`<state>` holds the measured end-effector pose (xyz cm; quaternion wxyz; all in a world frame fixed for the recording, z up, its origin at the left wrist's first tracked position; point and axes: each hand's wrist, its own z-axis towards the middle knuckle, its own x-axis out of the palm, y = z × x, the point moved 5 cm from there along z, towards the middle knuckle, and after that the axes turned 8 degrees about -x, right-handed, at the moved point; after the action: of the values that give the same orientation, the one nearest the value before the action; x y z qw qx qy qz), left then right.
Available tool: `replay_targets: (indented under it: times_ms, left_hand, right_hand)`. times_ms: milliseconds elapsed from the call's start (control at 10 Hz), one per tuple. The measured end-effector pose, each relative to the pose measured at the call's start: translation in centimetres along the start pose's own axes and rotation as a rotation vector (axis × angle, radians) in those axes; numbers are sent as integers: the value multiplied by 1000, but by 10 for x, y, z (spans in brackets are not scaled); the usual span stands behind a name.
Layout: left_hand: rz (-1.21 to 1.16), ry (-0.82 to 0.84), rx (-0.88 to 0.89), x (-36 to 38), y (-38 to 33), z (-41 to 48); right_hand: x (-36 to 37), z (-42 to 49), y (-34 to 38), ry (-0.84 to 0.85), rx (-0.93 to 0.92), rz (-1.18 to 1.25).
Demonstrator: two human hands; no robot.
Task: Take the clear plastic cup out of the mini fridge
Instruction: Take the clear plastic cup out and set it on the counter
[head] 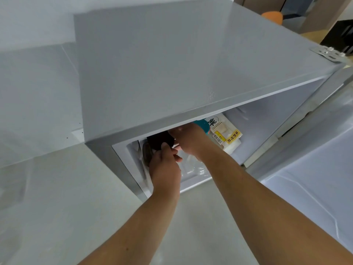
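Observation:
The grey mini fridge point(172, 64) stands open, and I look down over its top into the compartment. Both my hands reach inside at the left. Between them is the clear plastic cup point(159, 141), which shows mostly as a dark black top, with a brownish round part point(146, 153) below it. My left hand point(165, 167) closes its fingers on the cup from the near side. My right hand point(190, 143) grips it from the right, with its fingertips hidden under the fridge's top edge.
A teal-capped container point(202, 126) and a bread packet with a yellow label point(228, 135) lie deeper in the fridge to the right. Clear plastic items point(194, 168) rest on the fridge floor. The open door point(315, 169) hangs at the right. Pale floor point(57, 207) lies in front.

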<state>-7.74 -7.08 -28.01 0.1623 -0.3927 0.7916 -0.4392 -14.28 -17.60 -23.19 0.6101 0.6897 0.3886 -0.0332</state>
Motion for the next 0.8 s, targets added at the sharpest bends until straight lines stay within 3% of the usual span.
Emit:
replay_targets:
  times_ms: [200,300,400,500,700,800]
  left_hand:
    - [69,145,-59,31,7,-7]
    - [80,170,-141,34,26,4]
    - [91,168,-209,29,43,19]
    - [113,188,-256,26,54,35]
    - [233,209,-251,18,69,58]
    - [297,205,-236,13,76,63]
  right_hand:
    - [-29,-3,-19,-69,38,-110]
    - [-20,8,-29,12,-2,-453]
    - [-8,18,-40,-1,60,-409]
    - [2,31,-43,-5,-34,-658]
    - [27,32,-47,126,-30,-877]
    - [29,26,-51,103,-4,-844]
